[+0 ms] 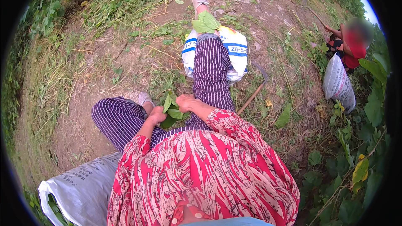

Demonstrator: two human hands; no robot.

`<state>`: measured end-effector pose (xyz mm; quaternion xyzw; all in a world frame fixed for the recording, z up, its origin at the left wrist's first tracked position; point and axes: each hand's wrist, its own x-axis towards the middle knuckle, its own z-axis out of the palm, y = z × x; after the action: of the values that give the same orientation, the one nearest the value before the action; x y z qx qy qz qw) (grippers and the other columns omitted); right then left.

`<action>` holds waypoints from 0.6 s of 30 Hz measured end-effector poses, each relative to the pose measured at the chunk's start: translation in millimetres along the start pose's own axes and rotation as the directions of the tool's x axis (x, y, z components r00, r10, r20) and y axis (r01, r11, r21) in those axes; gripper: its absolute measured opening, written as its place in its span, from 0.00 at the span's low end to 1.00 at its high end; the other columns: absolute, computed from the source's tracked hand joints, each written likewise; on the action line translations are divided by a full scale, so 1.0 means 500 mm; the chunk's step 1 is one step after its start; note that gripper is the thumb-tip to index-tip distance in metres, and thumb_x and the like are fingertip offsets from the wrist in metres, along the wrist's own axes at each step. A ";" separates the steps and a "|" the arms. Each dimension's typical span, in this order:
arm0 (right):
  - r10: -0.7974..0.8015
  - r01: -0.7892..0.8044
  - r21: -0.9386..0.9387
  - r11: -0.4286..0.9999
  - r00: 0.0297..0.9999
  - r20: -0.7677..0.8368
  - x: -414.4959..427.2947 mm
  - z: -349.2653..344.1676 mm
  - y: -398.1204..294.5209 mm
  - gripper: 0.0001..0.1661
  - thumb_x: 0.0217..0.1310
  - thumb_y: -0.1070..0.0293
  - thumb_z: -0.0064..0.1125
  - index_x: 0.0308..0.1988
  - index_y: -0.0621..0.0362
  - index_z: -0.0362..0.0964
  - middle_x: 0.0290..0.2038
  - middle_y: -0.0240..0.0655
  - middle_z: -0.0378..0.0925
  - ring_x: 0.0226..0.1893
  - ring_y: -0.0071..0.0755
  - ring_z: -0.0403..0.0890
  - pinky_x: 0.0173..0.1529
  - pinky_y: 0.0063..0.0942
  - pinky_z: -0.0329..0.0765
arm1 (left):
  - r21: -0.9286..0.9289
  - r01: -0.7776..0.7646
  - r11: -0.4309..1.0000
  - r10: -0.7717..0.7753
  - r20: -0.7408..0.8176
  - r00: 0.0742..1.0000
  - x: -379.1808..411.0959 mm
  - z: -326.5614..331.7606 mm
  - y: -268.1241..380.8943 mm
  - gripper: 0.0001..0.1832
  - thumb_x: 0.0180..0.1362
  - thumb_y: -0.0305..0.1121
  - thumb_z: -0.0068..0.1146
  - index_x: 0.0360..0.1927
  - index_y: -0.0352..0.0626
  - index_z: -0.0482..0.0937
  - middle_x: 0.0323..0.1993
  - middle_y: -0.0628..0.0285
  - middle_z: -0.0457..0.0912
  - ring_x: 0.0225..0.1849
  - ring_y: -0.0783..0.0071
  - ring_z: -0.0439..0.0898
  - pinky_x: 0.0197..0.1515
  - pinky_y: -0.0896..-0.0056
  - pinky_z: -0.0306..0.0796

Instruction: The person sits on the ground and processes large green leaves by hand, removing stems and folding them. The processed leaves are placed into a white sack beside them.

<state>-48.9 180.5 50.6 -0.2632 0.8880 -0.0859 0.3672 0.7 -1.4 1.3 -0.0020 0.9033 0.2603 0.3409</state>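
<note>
Between my knees, a small bunch of green leaves (173, 109) is held in both hands. My left hand (157, 115) grips its left edge, and my right hand (186, 103) pinches it from the right with the fingers curled. Beyond them my right leg stretches forward over a white and blue printed bag (237, 51) on the ground. A stack of broad green leaves (205, 22) lies over my right shin near the ankle. To the right of that leg rests a sickle (256, 92), its curved blade pointing away and its wooden handle towards me.
A white woven sack (81, 185) with leaves in its mouth lies at my left side. At the far right a person in red (353, 48) holds a long-handled tool (315, 15) behind an upright white sack (339, 83). Leafy vines (348, 169) crowd the right edge.
</note>
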 end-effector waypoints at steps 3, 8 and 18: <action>-0.035 0.035 0.047 0.998 0.999 -0.015 0.008 0.011 0.011 0.15 0.39 0.73 0.50 0.33 0.65 0.73 0.35 0.49 0.76 0.39 0.47 0.77 0.40 0.40 0.73 | 0.003 0.010 1.000 -0.010 -0.008 1.000 0.002 0.000 0.001 0.16 0.43 0.33 0.54 0.38 0.38 0.75 0.37 0.44 0.76 0.44 0.52 0.74 0.46 0.62 0.68; -0.040 0.041 0.021 0.999 0.999 -0.031 0.004 0.010 0.006 0.15 0.39 0.73 0.50 0.33 0.66 0.73 0.35 0.48 0.76 0.40 0.45 0.77 0.40 0.40 0.74 | 0.023 -0.033 0.999 0.033 -0.025 0.999 0.009 0.009 -0.015 0.16 0.44 0.33 0.55 0.39 0.39 0.75 0.37 0.45 0.76 0.43 0.53 0.75 0.45 0.63 0.68; -0.014 0.014 0.022 1.000 1.000 -0.001 -0.008 -0.003 -0.001 0.15 0.39 0.73 0.52 0.34 0.64 0.74 0.37 0.45 0.76 0.41 0.41 0.76 0.42 0.35 0.73 | 0.055 -0.011 0.998 0.012 -0.027 1.000 -0.001 -0.002 0.005 0.17 0.44 0.33 0.55 0.39 0.39 0.74 0.37 0.45 0.76 0.43 0.53 0.74 0.45 0.63 0.67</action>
<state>-47.3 182.1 54.1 -0.2653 0.8852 -0.0982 0.3693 0.0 0.4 3.6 0.0088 0.9147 0.2375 0.3268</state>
